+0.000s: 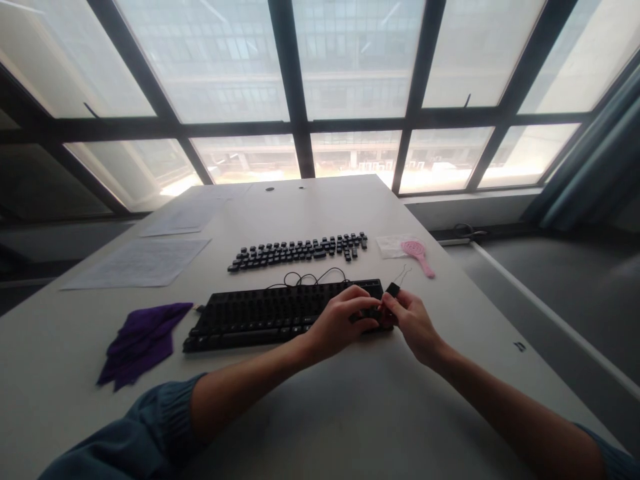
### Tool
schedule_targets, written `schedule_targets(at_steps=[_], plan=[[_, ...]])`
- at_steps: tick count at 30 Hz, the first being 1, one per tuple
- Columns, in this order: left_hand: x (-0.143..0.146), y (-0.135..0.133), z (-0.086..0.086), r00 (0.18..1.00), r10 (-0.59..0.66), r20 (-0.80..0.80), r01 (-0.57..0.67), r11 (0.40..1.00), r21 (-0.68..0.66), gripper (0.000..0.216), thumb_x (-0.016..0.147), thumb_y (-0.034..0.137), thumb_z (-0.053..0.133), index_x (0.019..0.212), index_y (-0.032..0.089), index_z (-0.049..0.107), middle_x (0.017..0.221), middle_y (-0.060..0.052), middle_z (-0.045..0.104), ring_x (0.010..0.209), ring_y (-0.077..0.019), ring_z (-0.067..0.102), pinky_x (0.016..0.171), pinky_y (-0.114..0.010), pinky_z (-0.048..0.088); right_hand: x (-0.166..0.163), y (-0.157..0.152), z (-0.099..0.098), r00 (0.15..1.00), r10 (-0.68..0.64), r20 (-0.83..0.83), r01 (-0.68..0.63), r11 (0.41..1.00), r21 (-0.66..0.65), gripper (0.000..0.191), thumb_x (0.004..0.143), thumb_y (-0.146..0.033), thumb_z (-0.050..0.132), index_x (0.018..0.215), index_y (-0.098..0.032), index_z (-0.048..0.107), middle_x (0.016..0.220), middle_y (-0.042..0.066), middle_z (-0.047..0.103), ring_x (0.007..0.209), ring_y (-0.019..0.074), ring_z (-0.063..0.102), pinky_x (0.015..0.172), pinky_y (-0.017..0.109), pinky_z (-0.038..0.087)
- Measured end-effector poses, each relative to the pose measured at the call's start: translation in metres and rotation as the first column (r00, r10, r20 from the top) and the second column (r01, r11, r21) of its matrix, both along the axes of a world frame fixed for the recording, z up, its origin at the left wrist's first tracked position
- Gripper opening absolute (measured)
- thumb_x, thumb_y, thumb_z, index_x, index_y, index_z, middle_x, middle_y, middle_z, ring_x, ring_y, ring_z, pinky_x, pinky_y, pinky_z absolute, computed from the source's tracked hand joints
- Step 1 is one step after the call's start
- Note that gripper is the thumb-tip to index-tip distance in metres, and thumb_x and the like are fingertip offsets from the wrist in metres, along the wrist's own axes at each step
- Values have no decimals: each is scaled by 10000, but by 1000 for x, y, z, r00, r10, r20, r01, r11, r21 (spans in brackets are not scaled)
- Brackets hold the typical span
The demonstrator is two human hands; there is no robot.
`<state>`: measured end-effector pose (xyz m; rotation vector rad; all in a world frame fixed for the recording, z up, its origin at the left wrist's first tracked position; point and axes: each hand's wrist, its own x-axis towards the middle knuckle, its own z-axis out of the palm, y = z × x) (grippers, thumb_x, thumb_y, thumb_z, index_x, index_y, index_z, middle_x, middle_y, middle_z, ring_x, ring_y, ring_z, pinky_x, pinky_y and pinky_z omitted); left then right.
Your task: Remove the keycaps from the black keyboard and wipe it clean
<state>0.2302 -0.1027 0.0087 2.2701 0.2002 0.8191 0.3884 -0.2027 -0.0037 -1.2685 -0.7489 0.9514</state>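
A black keyboard [260, 310] lies across the table in front of me, most of its keycaps off and its front row still in place. My left hand [340, 315] is over the keyboard's right end, thumb and fingers curled together. Whatever is between those fingertips is too dark to make out. Close beside it, almost fingertip to fingertip, my right hand [417, 330] pinches a keycap puller [394, 289] by its black handle, the two thin wires pointing up and away. Behind the keyboard, loose black keycaps [295, 252] are laid out in rows.
A purple cloth [143, 340] lies crumpled at left, with paper sheets [135, 263] beyond it. The keyboard's cable [300, 279] loops behind it. To the right are a pink hairbrush [418, 257], a clear plastic bag [390, 247] and a small black piece [520, 347] near the table edge.
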Motion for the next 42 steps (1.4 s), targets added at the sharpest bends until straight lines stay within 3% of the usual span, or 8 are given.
schedule_targets(at_steps=[9, 16, 22, 25, 28, 30, 35, 42], plan=[[3, -4, -4, 995, -34, -96, 46, 990, 130, 131, 949, 220, 576, 998, 161, 682, 1021, -90, 621, 927, -180, 612, 859, -332, 542, 0, 0, -6, 994, 21, 105, -16, 999, -51, 382, 803, -501, 719, 690, -149, 622, 580, 9, 596, 535, 143, 535, 509, 257, 414], [4, -13, -7, 996, -86, -37, 84, 994, -68, 94, 950, 164, 544, 1000, 159, 624, 1061, -86, 596, 921, -162, 612, 802, -294, 545, -4, 0, -8, 998, 65, 4, -64, 994, -87, 382, 805, -506, 705, 690, -161, 588, 530, -26, 533, 468, 119, 459, 444, 240, 347], [3, -6, -1, 998, 59, 24, -57, 994, -91, 70, 897, 210, 658, 949, 167, 641, 978, -54, 631, 841, -145, 602, 745, -265, 519, -1, 0, -5, 997, 64, 33, -63, 998, -24, 372, 845, -506, 676, 733, -162, 591, 559, -8, 586, 495, 127, 521, 480, 241, 386], [1, 18, 19, 984, 172, 41, -171, 985, -30, 115, 887, 256, 678, 972, 178, 671, 920, -34, 657, 774, -133, 597, 715, -252, 509, 1, 1, -3, 997, 59, 40, -59, 998, -2, 399, 844, -522, 674, 704, -161, 581, 587, 6, 606, 498, 125, 543, 486, 241, 393], [4, 61, 40, 955, 292, 48, -293, 955, 31, 211, 886, 288, 676, 1070, 187, 700, 892, -34, 693, 798, -151, 630, 742, -263, 514, 2, 2, -1, 997, 54, 48, -55, 998, 9, 416, 844, -532, 673, 691, -157, 583, 596, 18, 616, 502, 128, 551, 486, 244, 400], [10, 95, 46, 935, 356, 4, -355, 930, 94, 174, 844, 290, 720, 975, 178, 743, 880, -39, 718, 767, -154, 640, 774, -276, 513, 2, 1, -1, 997, 48, 54, -49, 999, 15, 419, 846, -536, 672, 693, -154, 588, 606, 24, 621, 511, 132, 556, 491, 248, 409], [30, 152, 26, 859, 442, -257, -431, 897, 101, 104, 784, 198, 746, 868, 143, 775, 806, -49, 757, 775, -176, 684, 780, -264, 513, 3, 2, -4, 997, 44, 59, -46, 999, 27, 426, 840, -547, 679, 698, -154, 594, 623, 25, 622, 519, 139, 565, 490, 256, 419], [46, 164, -5, 822, 451, -347, -405, 892, 200, 79, 777, 161, 716, 808, 131, 782, 794, -63, 758, 775, -183, 686, 801, -266, 508, 6, 3, -4, 997, 30, 74, -34, 999, 43, 429, 840, -546, 681, 696, -149, 606, 633, 35, 628, 517, 140, 566, 489, 258, 431]])
